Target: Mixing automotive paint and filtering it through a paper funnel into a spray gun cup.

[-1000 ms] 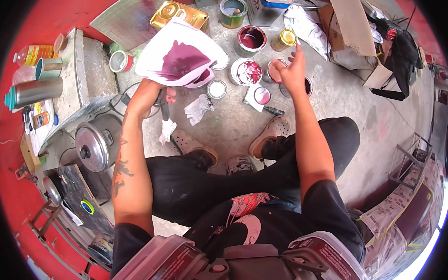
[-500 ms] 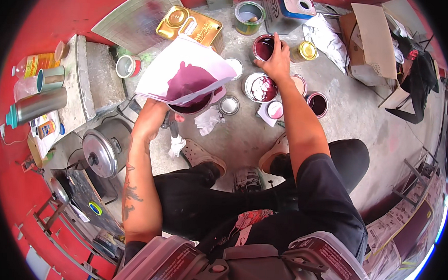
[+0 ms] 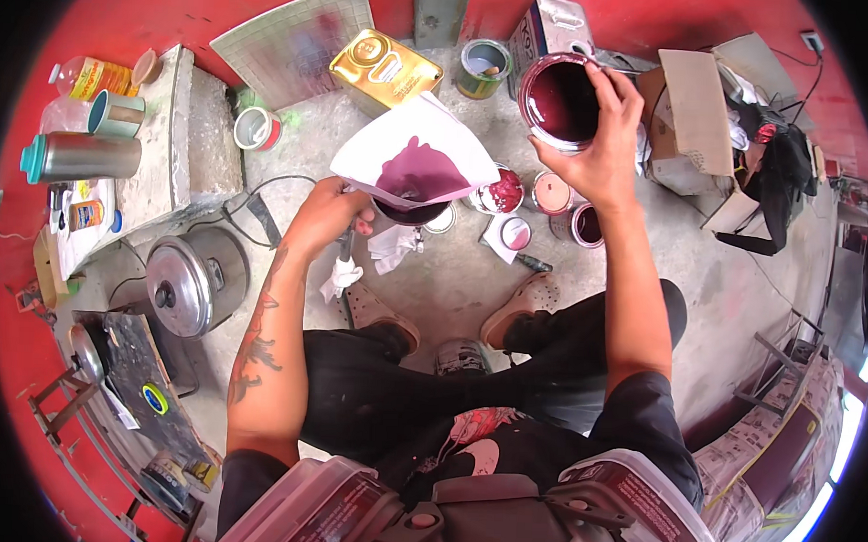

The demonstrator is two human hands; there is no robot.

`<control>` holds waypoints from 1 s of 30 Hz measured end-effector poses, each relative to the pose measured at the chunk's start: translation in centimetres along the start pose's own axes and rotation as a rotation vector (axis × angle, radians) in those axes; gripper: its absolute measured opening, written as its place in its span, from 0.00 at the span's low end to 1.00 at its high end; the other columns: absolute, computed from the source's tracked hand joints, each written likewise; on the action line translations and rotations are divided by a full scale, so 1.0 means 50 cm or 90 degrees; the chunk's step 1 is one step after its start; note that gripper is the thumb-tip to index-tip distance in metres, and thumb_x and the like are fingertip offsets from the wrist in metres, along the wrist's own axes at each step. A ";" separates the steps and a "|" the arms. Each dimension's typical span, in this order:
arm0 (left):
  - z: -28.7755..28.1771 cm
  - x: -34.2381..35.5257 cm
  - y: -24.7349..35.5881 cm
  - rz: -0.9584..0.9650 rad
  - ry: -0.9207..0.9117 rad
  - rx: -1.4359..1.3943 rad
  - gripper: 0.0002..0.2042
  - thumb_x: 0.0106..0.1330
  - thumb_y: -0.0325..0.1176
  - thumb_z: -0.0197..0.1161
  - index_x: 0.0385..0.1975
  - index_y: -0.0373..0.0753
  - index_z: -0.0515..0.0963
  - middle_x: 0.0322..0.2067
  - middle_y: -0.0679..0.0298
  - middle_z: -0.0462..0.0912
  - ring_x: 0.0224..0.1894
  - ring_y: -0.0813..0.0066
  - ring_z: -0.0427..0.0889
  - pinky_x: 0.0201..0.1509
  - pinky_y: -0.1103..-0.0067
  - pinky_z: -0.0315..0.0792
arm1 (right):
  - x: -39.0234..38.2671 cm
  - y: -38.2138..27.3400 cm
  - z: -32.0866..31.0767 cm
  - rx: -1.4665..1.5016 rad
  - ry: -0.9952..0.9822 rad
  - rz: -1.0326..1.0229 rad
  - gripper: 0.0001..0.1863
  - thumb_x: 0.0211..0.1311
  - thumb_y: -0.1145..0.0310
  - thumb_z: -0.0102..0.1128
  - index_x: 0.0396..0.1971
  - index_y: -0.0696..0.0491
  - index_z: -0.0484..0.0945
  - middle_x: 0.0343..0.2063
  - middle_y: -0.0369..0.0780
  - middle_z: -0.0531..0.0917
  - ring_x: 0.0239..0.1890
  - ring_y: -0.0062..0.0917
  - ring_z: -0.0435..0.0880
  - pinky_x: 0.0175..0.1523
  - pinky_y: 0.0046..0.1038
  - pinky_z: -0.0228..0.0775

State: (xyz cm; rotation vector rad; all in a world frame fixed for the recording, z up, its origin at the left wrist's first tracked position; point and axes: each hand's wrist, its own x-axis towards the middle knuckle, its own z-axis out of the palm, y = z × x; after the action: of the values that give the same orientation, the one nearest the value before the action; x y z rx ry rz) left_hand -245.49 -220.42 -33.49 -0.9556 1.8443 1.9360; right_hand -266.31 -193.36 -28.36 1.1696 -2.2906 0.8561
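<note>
My left hand (image 3: 333,210) is closed round what looks like a spray gun, its dark paint cup (image 3: 412,214) upright on top. A white paper strainer (image 3: 414,156) stained purple-red sits over that cup and hides most of its mouth. White tissue (image 3: 341,278) hangs round the lower end of the grip. Raised to the right, my right hand (image 3: 606,134) grips a can of dark red paint (image 3: 560,99) by its side, thumb low and fingers over the rim. The can is apart from the strainer. No paint is seen leaving it.
Below the can stand a red-smeared white tub (image 3: 503,190), a pink paint can (image 3: 552,193) and another dark red can (image 3: 581,226). A gold tin (image 3: 386,71) is behind the strainer. A cardboard box (image 3: 690,113) lies right, a metal pot (image 3: 196,282) left.
My right hand has lifted the dark red can off the floor, up and to the right. The strainer and cup in my left hand have shifted right and slightly down.
</note>
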 end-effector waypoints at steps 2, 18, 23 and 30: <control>0.010 -0.014 0.000 0.016 -0.021 0.013 0.10 0.59 0.29 0.54 0.35 0.27 0.75 0.25 0.59 0.79 0.25 0.72 0.80 0.32 0.78 0.73 | 0.045 -0.051 -0.071 -0.019 -0.003 -0.087 0.50 0.29 0.66 0.79 0.61 0.51 0.64 0.55 0.51 0.66 0.56 0.45 0.69 0.56 0.39 0.71; 0.063 -0.125 0.026 0.109 -0.066 0.058 0.15 0.59 0.33 0.56 0.41 0.28 0.75 0.28 0.59 0.78 0.24 0.74 0.78 0.29 0.78 0.76 | 0.098 -0.320 -0.283 -0.155 -0.104 -0.371 0.46 0.19 0.71 0.78 0.53 0.43 0.75 0.58 0.54 0.65 0.58 0.48 0.68 0.59 0.43 0.68; 0.062 -0.133 0.031 0.134 -0.092 0.077 0.17 0.60 0.33 0.56 0.45 0.29 0.75 0.27 0.60 0.78 0.24 0.74 0.78 0.29 0.78 0.76 | 0.098 -0.345 -0.292 -0.203 -0.076 -0.418 0.45 0.18 0.69 0.77 0.51 0.43 0.77 0.57 0.53 0.66 0.57 0.47 0.69 0.59 0.46 0.67; 0.060 -0.155 0.047 0.142 -0.114 0.091 0.17 0.60 0.33 0.56 0.46 0.30 0.75 0.31 0.59 0.78 0.29 0.75 0.78 0.31 0.77 0.77 | 0.096 -0.374 -0.308 -0.252 -0.061 -0.475 0.34 0.34 0.65 0.74 0.50 0.41 0.77 0.57 0.53 0.66 0.55 0.46 0.72 0.57 0.47 0.68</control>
State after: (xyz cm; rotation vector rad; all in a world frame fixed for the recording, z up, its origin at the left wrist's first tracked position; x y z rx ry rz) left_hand -242.05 -216.09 -26.86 -0.5347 2.0218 1.9096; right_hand -252.05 -193.96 -8.19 1.6994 -1.7333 0.0662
